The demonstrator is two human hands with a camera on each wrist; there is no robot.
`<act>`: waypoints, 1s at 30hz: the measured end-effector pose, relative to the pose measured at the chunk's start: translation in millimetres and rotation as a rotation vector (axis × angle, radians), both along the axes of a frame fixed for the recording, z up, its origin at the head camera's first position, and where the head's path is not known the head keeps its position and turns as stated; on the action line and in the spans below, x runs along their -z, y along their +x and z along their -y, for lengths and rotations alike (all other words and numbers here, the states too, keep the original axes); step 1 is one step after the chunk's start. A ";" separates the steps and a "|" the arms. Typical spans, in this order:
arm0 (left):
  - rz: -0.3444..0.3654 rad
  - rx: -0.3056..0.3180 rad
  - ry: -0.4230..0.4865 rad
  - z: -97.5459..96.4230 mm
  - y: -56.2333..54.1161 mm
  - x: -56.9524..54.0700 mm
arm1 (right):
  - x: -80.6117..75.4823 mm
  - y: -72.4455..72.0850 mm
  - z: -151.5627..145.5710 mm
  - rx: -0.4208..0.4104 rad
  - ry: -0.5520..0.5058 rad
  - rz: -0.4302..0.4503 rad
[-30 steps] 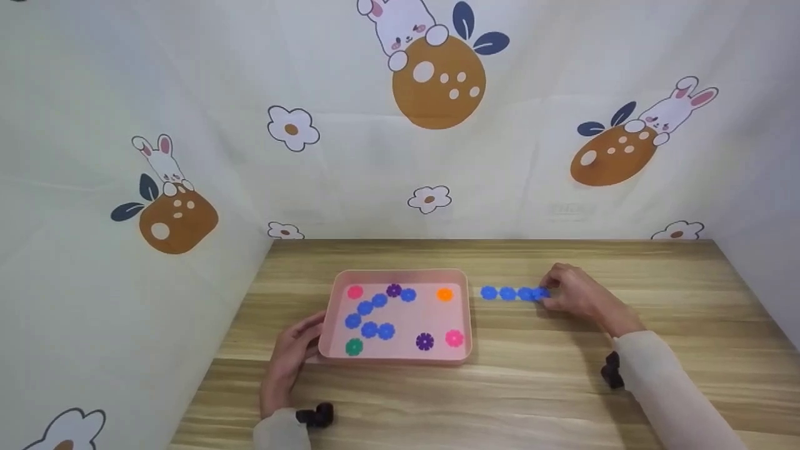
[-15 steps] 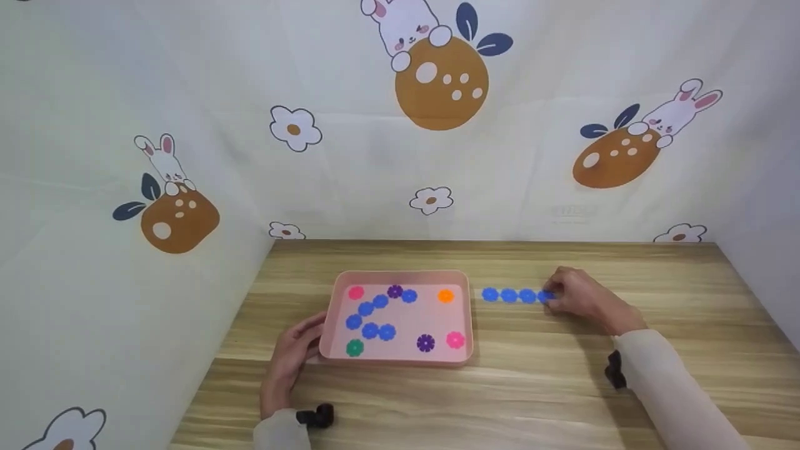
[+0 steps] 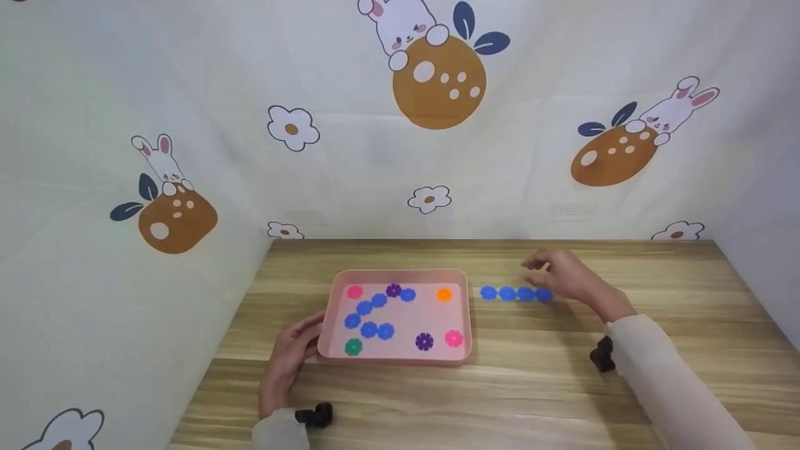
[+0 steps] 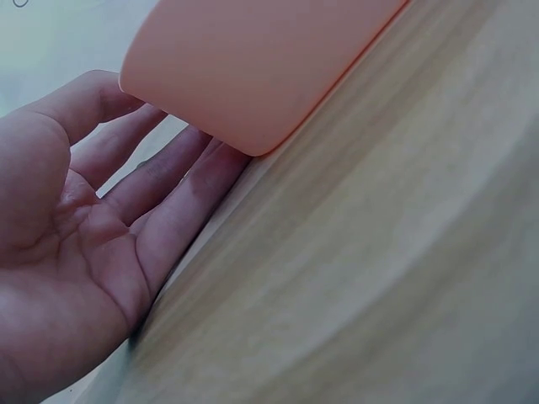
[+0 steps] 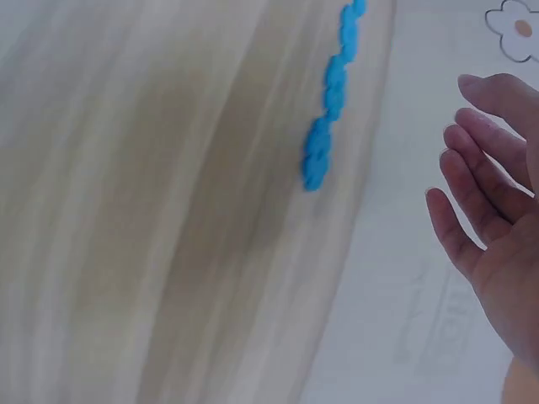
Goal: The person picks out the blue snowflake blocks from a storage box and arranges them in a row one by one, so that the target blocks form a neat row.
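A pink tray [image 3: 400, 361] lies on the table with several blue, purple, pink, orange and green snowflake-shaped plastic discs in it. My left hand [image 3: 292, 356] rests against the tray's left side; in the left wrist view its fingers [image 4: 181, 172] reach to the tray wall, none curled over the rim. To the right of the tray lies a straight row of blue snowflake discs [image 3: 507, 294]. Raised above the right end of that row, my right hand [image 3: 562, 275] holds nothing, its fingers loosely bent and apart from the discs in the right wrist view.
The wooden table [image 3: 400, 406] meets a printed cloth backdrop [image 3: 350, 181] behind and at both sides. In the tray, an orange disc [image 3: 444, 294] sits at the back right and a green disc [image 3: 354, 347] at the front left.
My right hand has let go of the end blue disc and lifted up and slightly left. That disc now lies in line with the row. The left hand stays at the tray.
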State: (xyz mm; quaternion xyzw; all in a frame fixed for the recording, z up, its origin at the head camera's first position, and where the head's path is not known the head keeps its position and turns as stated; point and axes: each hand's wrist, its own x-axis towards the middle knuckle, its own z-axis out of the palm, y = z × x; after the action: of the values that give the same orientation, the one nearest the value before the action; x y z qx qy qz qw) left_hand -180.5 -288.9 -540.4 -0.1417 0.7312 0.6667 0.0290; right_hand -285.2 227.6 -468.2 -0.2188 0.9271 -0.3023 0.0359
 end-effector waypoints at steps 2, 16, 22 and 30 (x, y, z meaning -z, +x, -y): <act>0.002 -0.006 0.004 0.6 -0.3 0.0 | -5.5 -1.0 9.4 -0.010 -0.016 -0.009; 0.047 -0.026 -0.007 -0.3 -2.2 -1.7 | -32.0 -2.1 74.5 -0.087 -0.034 -0.067; 0.037 -0.031 -0.018 1.2 -2.4 -0.7 | -27.4 -2.1 107.1 -0.136 0.031 -0.080; 0.034 -0.020 -0.022 0.3 -2.0 0.6 | -9.6 2.0 145.0 -0.179 0.104 -0.065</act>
State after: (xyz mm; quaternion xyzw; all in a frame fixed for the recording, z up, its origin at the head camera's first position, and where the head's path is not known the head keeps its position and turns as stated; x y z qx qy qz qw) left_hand -182.5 -289.2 -541.0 -0.1608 0.7364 0.6563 0.0331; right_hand -283.3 82.6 -458.5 -0.3083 0.9190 -0.2420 0.0442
